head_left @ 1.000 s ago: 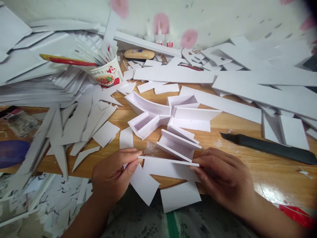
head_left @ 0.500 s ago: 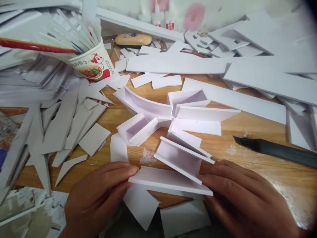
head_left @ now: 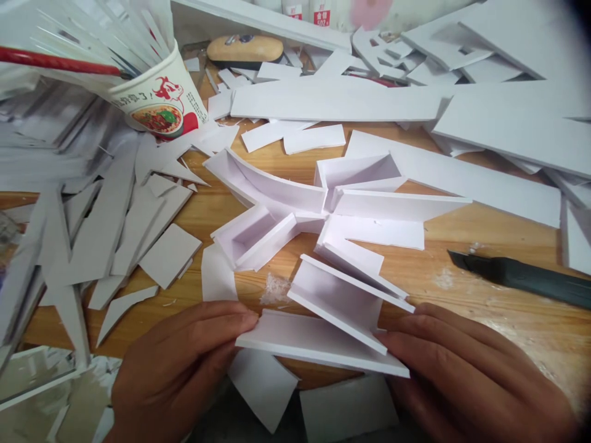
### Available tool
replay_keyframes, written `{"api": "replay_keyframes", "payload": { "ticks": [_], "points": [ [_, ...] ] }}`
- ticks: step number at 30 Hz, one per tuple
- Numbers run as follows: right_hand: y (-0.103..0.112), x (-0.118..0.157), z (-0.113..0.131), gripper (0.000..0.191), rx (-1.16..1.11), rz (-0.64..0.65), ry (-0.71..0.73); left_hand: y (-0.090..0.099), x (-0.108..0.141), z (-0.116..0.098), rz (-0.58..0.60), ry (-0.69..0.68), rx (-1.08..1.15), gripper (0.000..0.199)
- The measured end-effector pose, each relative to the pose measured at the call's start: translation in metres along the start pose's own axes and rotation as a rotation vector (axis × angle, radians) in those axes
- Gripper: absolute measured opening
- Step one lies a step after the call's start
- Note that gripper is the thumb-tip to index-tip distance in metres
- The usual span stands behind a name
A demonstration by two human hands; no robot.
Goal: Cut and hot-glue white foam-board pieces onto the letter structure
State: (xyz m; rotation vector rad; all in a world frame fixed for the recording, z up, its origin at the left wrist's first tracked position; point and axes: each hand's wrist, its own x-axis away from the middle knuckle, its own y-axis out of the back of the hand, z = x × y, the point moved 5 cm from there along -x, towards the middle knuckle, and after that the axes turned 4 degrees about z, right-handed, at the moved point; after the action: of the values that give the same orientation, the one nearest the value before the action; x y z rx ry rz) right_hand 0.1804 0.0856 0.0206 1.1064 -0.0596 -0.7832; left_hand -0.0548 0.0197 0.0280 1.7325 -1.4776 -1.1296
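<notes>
My left hand [head_left: 184,363] pinches the left end of a long white foam board strip [head_left: 300,341] near the table's front edge. At the strip's right end, my right hand [head_left: 471,369] grips it with the fingers closed. A channel-shaped foam board piece [head_left: 339,298] leans over the strip, its right end by my right fingertips. Behind it stands a white branching foam board structure [head_left: 286,200] with upright walls on a flat base. Its lower right arm reaches towards my right hand. The far sides of both thumbs are hidden.
A black cutter knife [head_left: 521,277] lies at the right. White foam board offcuts [head_left: 111,227] cover the left, with long strips [head_left: 332,101] behind. A paper cup [head_left: 161,98] of thin sticks stands at the back left, near an oval case [head_left: 244,49] and glue bottles [head_left: 322,13].
The view has shifted slightly and come a little closer, so the cup and back items sit higher in the picture. Both hands keep their hold on the strip.
</notes>
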Motion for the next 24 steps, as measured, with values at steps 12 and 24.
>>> {"api": "replay_keyframes", "payload": {
  "ticks": [12,24],
  "points": [
    [0.000,-0.002,0.001,0.016,-0.012,0.011,0.022,-0.007,0.015,0.009,0.039,0.013,-0.030,0.018],
    [0.005,-0.006,0.001,0.014,-0.065,0.021,0.013,-0.010,0.027,0.024,0.093,0.049,0.048,0.026]
  ]
}}
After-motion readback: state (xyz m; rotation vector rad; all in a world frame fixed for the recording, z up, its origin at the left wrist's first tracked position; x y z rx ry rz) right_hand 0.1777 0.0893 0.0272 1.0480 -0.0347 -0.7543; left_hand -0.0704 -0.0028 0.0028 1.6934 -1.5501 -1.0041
